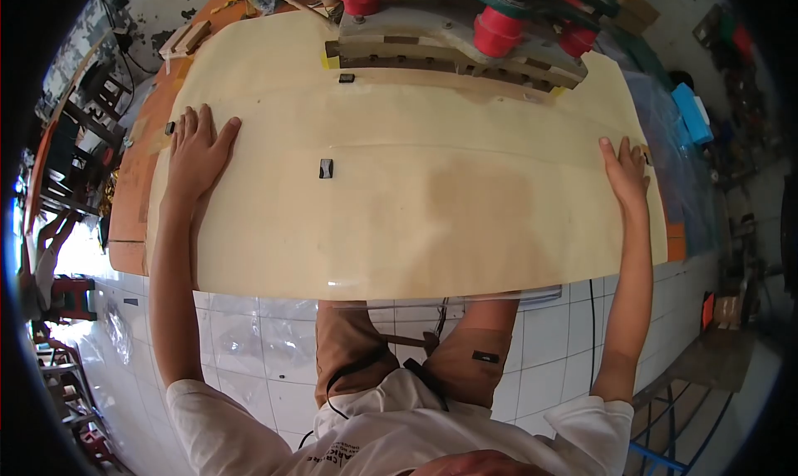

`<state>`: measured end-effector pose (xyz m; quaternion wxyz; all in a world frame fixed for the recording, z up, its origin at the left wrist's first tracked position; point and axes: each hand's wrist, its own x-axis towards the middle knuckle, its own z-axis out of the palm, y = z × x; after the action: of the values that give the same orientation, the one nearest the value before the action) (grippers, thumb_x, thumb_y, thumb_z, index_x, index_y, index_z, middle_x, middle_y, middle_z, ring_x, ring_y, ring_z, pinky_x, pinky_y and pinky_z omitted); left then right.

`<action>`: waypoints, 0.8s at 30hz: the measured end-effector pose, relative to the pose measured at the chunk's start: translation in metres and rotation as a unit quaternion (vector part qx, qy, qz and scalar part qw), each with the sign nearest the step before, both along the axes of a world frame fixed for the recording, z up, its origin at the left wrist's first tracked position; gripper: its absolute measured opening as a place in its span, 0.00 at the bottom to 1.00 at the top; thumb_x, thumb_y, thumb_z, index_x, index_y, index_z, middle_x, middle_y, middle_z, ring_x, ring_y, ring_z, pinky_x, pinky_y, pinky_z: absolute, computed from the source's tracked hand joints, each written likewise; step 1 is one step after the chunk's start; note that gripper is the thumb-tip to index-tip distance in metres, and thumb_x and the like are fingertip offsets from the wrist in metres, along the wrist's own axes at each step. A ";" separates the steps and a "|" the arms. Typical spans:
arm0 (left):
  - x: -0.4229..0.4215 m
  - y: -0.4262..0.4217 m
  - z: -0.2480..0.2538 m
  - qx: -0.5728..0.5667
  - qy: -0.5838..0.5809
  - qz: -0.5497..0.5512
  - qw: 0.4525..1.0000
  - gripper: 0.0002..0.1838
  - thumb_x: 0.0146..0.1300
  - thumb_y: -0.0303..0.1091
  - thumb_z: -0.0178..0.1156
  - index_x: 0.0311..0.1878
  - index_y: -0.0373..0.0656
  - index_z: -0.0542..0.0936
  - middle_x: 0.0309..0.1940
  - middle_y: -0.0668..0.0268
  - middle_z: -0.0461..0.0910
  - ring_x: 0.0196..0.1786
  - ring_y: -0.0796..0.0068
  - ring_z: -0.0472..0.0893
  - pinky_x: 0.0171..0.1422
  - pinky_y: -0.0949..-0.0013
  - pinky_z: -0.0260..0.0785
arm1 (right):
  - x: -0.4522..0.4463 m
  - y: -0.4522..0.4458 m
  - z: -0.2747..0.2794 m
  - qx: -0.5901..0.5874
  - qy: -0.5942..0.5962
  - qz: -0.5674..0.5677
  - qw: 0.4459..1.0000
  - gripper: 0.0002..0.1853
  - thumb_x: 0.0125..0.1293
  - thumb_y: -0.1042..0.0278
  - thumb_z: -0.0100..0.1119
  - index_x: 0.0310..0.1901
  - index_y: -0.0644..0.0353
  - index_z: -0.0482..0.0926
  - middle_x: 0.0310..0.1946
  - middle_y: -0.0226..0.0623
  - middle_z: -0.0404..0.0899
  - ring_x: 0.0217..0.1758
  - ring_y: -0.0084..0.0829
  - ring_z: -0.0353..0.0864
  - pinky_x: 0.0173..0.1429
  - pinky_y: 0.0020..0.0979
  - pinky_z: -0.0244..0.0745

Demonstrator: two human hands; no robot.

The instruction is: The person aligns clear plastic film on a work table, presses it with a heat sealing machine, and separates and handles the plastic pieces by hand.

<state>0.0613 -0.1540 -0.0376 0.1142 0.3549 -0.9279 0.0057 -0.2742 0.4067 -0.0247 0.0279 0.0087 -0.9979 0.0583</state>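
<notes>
A large cream-coloured sheet [399, 218] covers most of the tabletop, its near edge reaching the table's front. My left hand [198, 150] lies flat near the sheet's left edge, fingers stretched away from me and thumb apart. Near the right edge, my right hand [627, 168] rests on the sheet with its fingers spread. Neither hand holds anything. A small dark rectangular piece [326, 168] with a pale middle lies left of centre on the sheet. Farther back is a small black piece [347, 78]. Another black piece [169, 128] sits beside my left fingertips.
A heavy metal fixture [449, 48] with red sleeves [499, 32] stands over the sheet's back edge. Orange-brown tabletop [131, 202] shows at the left. Clear plastic film [677, 172] and a blue box [692, 114] are at the right. White tiled floor [544, 351] lies below.
</notes>
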 end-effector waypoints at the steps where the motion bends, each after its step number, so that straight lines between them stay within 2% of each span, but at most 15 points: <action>1: 0.000 0.001 0.000 0.000 -0.002 0.002 1.000 0.46 0.69 0.68 0.43 0.74 0.34 0.60 0.75 0.39 0.52 0.80 0.45 0.48 0.82 0.54 0.39 | 0.000 0.000 0.001 0.000 0.001 0.000 1.000 0.56 0.61 0.15 0.31 0.78 0.55 0.47 0.79 0.55 0.38 0.83 0.50 0.31 0.79 0.61 0.25; 15: 0.002 0.004 0.001 0.002 -0.003 0.009 1.000 0.46 0.69 0.67 0.43 0.74 0.35 0.59 0.75 0.38 0.52 0.80 0.44 0.49 0.82 0.55 0.39 | 0.004 -0.002 0.002 -0.001 0.003 0.001 1.000 0.55 0.62 0.16 0.31 0.78 0.56 0.48 0.79 0.56 0.39 0.83 0.50 0.33 0.78 0.62 0.27; 24: 0.004 0.004 0.000 -0.008 0.010 -0.002 1.000 0.45 0.69 0.66 0.43 0.73 0.32 0.61 0.75 0.38 0.52 0.79 0.44 0.49 0.82 0.55 0.39 | 0.007 -0.002 0.003 -0.003 0.001 0.000 1.000 0.56 0.62 0.16 0.31 0.78 0.57 0.48 0.79 0.57 0.39 0.83 0.50 0.33 0.79 0.61 0.27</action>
<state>0.0651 -0.1502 -0.0375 0.1266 0.3521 -0.9273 0.0092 -0.2675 0.4049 -0.0218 0.0287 0.0085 -0.9977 0.0609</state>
